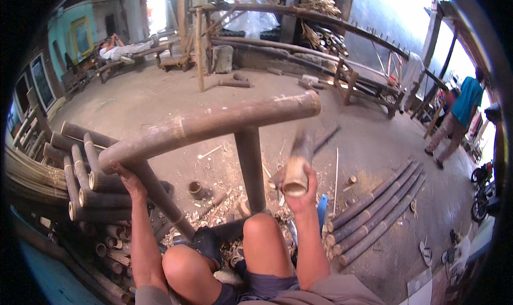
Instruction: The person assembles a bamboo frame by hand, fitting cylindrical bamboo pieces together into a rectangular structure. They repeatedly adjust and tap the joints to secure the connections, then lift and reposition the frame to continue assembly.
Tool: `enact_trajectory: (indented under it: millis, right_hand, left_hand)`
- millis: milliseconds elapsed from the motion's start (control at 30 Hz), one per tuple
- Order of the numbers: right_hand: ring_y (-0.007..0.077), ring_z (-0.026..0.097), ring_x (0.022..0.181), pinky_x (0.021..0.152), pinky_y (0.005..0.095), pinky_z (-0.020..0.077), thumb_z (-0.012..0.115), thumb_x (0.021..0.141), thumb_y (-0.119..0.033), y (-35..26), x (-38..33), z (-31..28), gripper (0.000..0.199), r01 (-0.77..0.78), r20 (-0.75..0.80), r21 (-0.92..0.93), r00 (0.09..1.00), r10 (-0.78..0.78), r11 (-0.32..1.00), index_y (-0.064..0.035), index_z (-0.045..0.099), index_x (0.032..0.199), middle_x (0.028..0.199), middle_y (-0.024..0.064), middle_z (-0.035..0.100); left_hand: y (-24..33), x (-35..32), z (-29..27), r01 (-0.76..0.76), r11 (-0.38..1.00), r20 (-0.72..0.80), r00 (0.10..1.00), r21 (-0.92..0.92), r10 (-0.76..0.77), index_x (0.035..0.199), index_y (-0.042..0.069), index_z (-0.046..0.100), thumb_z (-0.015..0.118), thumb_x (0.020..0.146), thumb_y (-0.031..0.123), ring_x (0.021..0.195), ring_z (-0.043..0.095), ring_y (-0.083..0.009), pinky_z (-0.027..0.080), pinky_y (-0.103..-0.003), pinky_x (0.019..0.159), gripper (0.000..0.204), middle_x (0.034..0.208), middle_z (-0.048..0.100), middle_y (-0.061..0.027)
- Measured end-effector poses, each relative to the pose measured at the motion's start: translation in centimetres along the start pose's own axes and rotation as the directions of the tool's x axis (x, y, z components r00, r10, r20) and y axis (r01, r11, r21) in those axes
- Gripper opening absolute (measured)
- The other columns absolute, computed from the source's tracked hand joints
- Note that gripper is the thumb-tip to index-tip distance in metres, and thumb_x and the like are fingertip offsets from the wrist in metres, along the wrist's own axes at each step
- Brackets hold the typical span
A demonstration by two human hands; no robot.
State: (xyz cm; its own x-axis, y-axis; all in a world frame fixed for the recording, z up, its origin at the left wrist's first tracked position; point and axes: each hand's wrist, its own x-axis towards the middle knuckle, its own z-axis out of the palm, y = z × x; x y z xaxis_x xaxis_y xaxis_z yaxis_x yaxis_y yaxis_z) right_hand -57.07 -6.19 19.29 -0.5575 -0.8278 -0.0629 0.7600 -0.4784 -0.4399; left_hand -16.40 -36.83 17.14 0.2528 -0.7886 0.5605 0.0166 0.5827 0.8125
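A bamboo frame (pixel 214 118) stands before me, a thick top pole joined to two legs. My left hand (pixel 131 181) is closed on its left corner, just below the end of the top pole. In my right hand (pixel 302 194) is a short bamboo piece (pixel 297 171), raised to the right of the frame. Its hollow end faces me, and its far part is blurred by motion. A dark stick (pixel 327 139) shows behind it. My feet are among wood chips (pixel 214 209) at the base of the frame.
Several long bamboo poles (pixel 379 209) lie on the floor at right. Stacked bamboo frames (pixel 88 182) stand at left, with cut bamboo pieces (pixel 113 246) below. A blue saw (pixel 322 211) is near my right forearm. One person (pixel 462 107) stands far right; another (pixel 123 51) lies on a bench.
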Motion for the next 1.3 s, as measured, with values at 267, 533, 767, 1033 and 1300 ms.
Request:
enact_trajectory:
  millis: [267, 533, 767, 1033, 1300]
  right_hand:
    - [0.0294, 0.067, 0.091, 0.070, 0.0398, 0.0603, 0.066, 0.092, -0.048, -1.5, -0.1, 0.9, 0.060, -0.110, 0.221, 0.021, 0.970, 0.103, 0.994, 0.0021, 0.056, 0.124, 0.103, 0.0194, 0.063]
    - [0.0295, 0.067, 0.093, 0.075, 0.0392, 0.0609, 0.067, 0.092, -0.041, -1.6, -1.5, 4.7, 0.054, -0.031, 0.101, 0.201, 0.995, 0.011, 0.979, -0.0018, 0.055, 0.128, 0.104, 0.0179, 0.065]
    - [0.0297, 0.065, 0.098, 0.082, 0.0435, 0.0579, 0.067, 0.089, -0.040, 9.3, -12.2, 2.3, 0.068, 0.412, 0.325, -0.614, 0.909, -0.260, 0.673, 0.0003, 0.044, 0.138, 0.114, 0.0203, 0.061]
    - [0.0301, 0.064, 0.109, 0.090, 0.0410, 0.0565, 0.067, 0.092, -0.029, 15.3, -16.8, -5.8, 0.063, -0.366, -0.083, -0.697, 0.895, 0.437, 0.617, -0.0005, 0.044, 0.143, 0.125, 0.0168, 0.061]
    - [0.0323, 0.064, 0.086, 0.069, 0.0431, 0.0567, 0.067, 0.090, -0.045, 20.7, -8.0, 2.8, 0.054, -0.721, -0.380, 0.042, 0.629, 0.678, 0.692, -0.0005, 0.056, 0.118, 0.101, 0.0166, 0.063]
  left_hand:
    - [1.2, 0.1, -0.5, 0.416, 0.834, 0.126, 0.909, -0.363, -0.398, 0.158, -0.004, 0.027, 0.031, 0.099, 0.078, 0.142, 0.038, -0.0255, 0.026, -0.037, 0.120, 0.101, 0.159, 0.036, -0.0144]
    - [-0.9, -0.8, 1.3, 0.085, 0.996, -0.143, 0.986, -0.037, -0.090, 0.158, -0.007, 0.027, 0.029, 0.101, 0.075, 0.149, 0.029, -0.0245, 0.017, -0.034, 0.124, 0.100, 0.163, 0.032, -0.0142]
    - [2.3, -1.1, 1.3, 0.255, 0.959, -0.071, 0.962, -0.120, -0.265, 0.159, -0.005, 0.023, 0.033, 0.099, 0.077, 0.153, 0.020, -0.0225, 0.011, -0.034, 0.125, 0.102, 0.167, 0.025, -0.0112]
    - [4.6, -1.8, 2.4, 0.238, 0.967, -0.131, 0.960, -0.094, -0.249, 0.154, -0.010, 0.031, 0.030, 0.096, 0.082, 0.147, 0.033, -0.0289, 0.019, -0.034, 0.123, 0.109, 0.159, 0.037, -0.0208]
    - [4.8, -1.3, 1.4, 0.274, 0.962, -0.011, 0.962, -0.019, -0.274, 0.152, -0.008, 0.037, 0.028, 0.100, 0.078, 0.142, 0.038, -0.0280, 0.024, -0.034, 0.120, 0.101, 0.156, 0.040, -0.0203]
